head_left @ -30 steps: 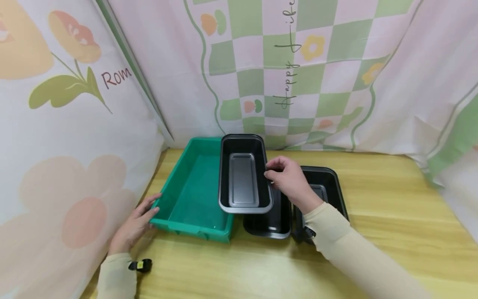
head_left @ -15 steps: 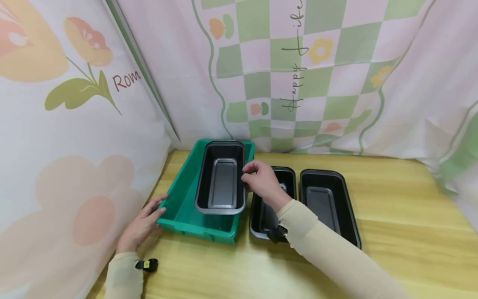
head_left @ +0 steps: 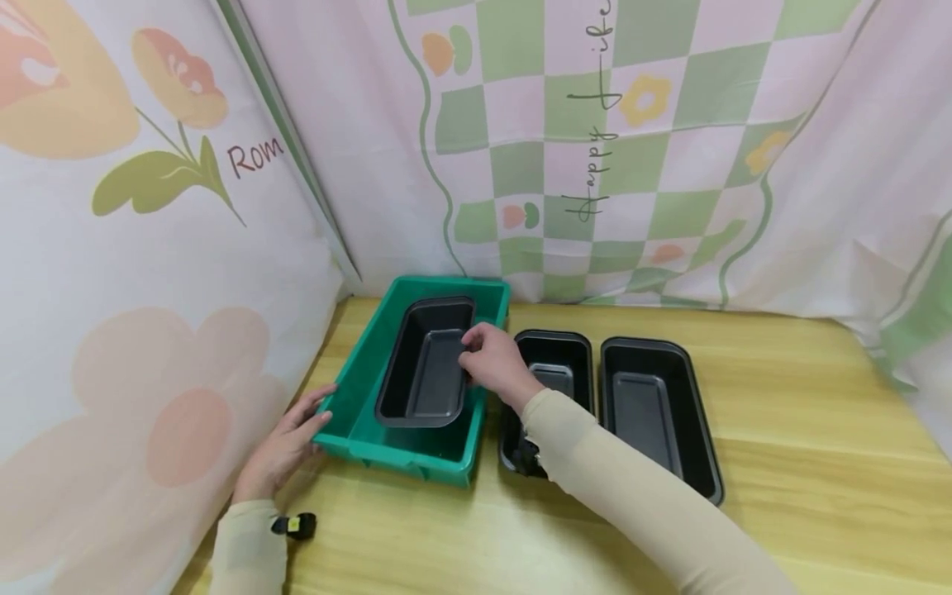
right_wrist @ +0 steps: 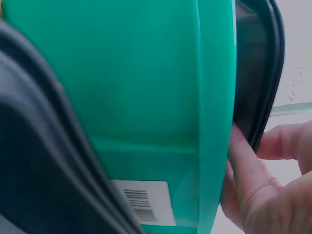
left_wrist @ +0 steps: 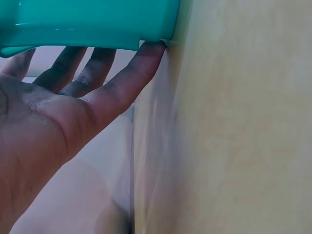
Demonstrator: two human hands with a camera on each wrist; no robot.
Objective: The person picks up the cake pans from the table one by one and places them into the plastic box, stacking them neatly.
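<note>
Between thumb and fingers, my right hand (head_left: pixel 500 364) pinches the right rim of a black loaf pan (head_left: pixel 439 376), tilted within the outline of a green tray (head_left: pixel 405 453). In the right wrist view the right hand (right_wrist: pixel 273 187) holds the pan's rim (right_wrist: pixel 273 63) beyond the green tray wall (right_wrist: pixel 136 78); whether the pan touches the tray floor cannot be told. At the tray's front left corner rests my left hand (head_left: pixel 278 450). The left wrist view shows the left hand (left_wrist: pixel 53 117) with extended fingers touching the tray's side (left_wrist: pixel 87 24).
Two more black loaf pans stand side by side right of the tray: the nearer one (head_left: pixel 554 351), partly under my right forearm, and another (head_left: pixel 643 397). The wooden table (head_left: pixel 803 413) meets a patterned curtain (head_left: pixel 617 165) behind and a floral one (head_left: pixel 186 273) at left.
My right hand has carried the black pan leftward from the tray's right edge to over its inside, then lower and tilted. My left hand stays at the tray corner.
</note>
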